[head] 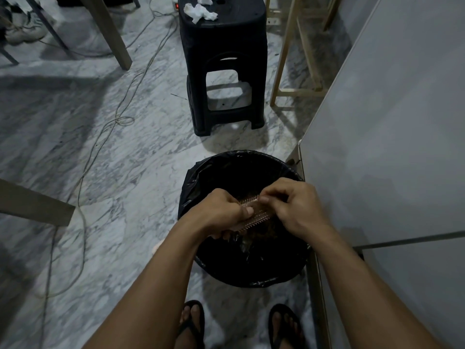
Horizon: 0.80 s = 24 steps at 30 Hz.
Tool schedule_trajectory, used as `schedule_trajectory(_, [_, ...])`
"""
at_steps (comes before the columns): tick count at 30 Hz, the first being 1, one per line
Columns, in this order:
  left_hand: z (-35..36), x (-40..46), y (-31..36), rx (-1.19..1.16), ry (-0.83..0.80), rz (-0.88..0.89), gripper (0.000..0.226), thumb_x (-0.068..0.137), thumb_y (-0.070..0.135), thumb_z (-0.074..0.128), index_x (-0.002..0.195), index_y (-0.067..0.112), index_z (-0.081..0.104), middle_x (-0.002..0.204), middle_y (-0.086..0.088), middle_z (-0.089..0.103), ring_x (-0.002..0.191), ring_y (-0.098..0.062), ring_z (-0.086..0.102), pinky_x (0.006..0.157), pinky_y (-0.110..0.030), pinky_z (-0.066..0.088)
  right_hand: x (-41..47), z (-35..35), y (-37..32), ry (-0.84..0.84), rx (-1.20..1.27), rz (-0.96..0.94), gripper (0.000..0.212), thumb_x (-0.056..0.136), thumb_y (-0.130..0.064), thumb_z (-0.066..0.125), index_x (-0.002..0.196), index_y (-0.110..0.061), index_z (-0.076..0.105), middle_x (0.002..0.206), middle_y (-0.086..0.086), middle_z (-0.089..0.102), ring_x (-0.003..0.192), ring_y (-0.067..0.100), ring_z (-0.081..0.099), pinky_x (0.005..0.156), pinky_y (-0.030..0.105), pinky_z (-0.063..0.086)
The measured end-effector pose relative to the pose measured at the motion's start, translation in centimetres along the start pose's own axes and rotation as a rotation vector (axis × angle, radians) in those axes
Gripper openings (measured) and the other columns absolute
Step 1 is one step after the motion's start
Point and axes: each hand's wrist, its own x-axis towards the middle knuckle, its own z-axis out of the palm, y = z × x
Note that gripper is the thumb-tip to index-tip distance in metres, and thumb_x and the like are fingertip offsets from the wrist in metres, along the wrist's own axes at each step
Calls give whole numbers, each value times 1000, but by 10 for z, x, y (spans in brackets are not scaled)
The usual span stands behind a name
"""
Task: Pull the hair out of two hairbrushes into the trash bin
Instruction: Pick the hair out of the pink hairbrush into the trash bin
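Over the round trash bin [201, 177], lined with a black bag, I hold a pale hairbrush [254, 212] with rows of thin bristles. My left hand [224, 212] grips the brush by its lower part, thumb lying along its side. My right hand [294, 207] is at the brush's upper end with its fingertips curled and pinching at the bristles, where dark hair shows. A clump of brownish hair [259, 234] lies in the bin below the brush. I see only one hairbrush.
A black plastic stool [224, 69] with crumpled white tissues [200, 12] on top stands beyond the bin. A grey cabinet side [390, 147] is close on the right. Cables [100, 137] trail over the marble floor, wooden furniture legs [110, 34] stand around, and my sandalled feet [191, 321] are below.
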Motion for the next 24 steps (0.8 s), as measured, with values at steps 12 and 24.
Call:
schedule_trajectory(12, [0,9,-5,-13,167,-65,40,87,33,63,77,-5,70,56,-15,62,37,-20,46,43,-22,35,6,-15,6,362,41,281,9,85,-17,67,80,-22,72,67,-8,61,72,17,60,70,24,43])
schedule_trajectory(24, [-6,4,0,13,332,-77,26,73,32,62,66,7,66,41,0,51,37,-19,49,51,-25,39,7,-13,18,198,103,472,17,87,-19,64,71,-24,65,76,2,69,77,26,69,78,48,59])
